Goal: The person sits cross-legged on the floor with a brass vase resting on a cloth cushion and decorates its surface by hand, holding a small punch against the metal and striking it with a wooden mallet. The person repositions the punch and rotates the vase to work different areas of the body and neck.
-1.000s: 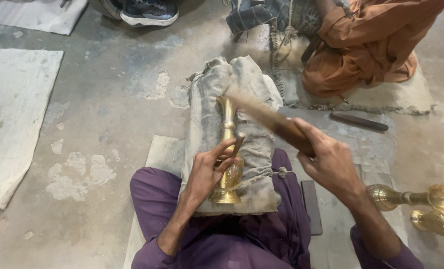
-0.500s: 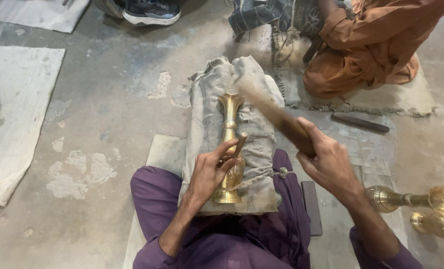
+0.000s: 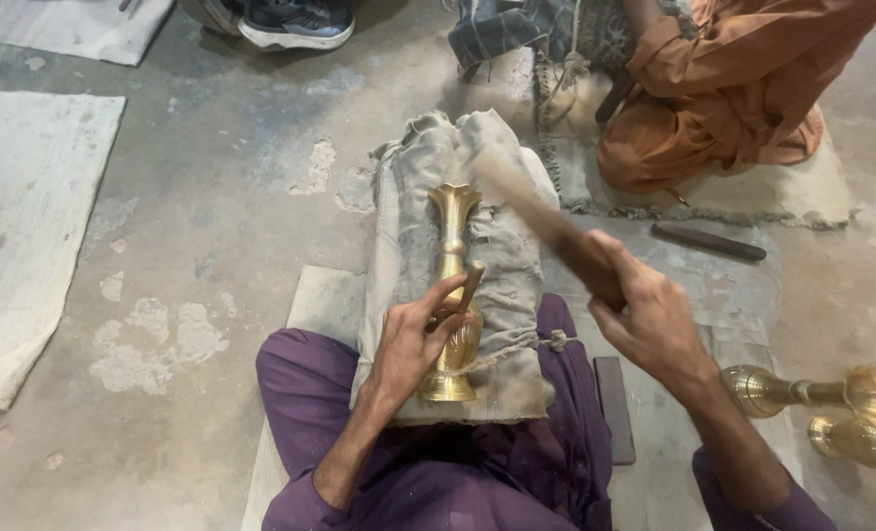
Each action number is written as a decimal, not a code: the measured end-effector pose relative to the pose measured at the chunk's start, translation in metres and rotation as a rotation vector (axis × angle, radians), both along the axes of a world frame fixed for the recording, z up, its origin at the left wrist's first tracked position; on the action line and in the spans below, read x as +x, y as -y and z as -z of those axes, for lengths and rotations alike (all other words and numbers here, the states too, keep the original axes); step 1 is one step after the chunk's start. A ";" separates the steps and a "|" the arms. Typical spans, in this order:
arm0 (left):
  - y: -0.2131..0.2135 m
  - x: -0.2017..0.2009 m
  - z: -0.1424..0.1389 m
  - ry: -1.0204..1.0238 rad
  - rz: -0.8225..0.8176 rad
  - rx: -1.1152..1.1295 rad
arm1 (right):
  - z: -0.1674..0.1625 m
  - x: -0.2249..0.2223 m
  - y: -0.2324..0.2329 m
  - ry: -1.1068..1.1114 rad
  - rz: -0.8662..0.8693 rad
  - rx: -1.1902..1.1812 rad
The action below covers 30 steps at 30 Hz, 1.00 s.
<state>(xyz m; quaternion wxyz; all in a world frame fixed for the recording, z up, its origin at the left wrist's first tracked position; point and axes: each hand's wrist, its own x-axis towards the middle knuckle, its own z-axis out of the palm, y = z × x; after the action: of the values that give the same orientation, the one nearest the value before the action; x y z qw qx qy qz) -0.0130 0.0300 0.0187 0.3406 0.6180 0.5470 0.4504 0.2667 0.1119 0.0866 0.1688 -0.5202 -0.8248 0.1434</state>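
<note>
No packages, labels, signs or screens are showing anywhere in this view; nothing of that kind is appearing here.

Even, diffuse daylight; moderate brightness, no single source evident. Shadows soft, short, beneath cloth-wrapped block (image 3: 458, 285). Mild glare on brass vase (image 3: 453, 295) and brass pieces (image 3: 831, 413) at right. Wooden stick (image 3: 546, 226) motion-blurred; remainder sharp. Slight wide-angle stretch at frame edges.

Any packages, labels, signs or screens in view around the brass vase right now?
None in view. Only the ribbed brass vase lying on a grey cloth-wrapped block, steadied by the left hand, with a wooden stick in the right hand.
</note>
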 end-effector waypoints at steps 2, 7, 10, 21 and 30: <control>0.002 0.000 0.002 -0.008 -0.010 0.006 | -0.001 0.000 0.000 0.225 -0.113 0.051; 0.004 -0.001 0.007 -0.018 -0.012 0.026 | -0.005 0.003 0.003 0.134 -0.064 0.103; 0.006 0.000 0.009 -0.017 -0.023 0.019 | -0.005 0.003 0.002 0.085 -0.097 0.055; 0.011 0.004 0.013 -0.001 -0.094 0.034 | -0.002 0.000 -0.001 0.460 -0.122 0.135; 0.014 0.006 0.016 0.035 -0.117 0.019 | -0.011 -0.003 0.005 0.225 -0.130 0.194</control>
<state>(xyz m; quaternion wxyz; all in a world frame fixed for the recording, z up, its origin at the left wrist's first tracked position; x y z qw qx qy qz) -0.0070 0.0158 0.0031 0.3173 0.5802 0.5720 0.4853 0.2635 0.1072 0.0974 0.1153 -0.4598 -0.8804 0.0147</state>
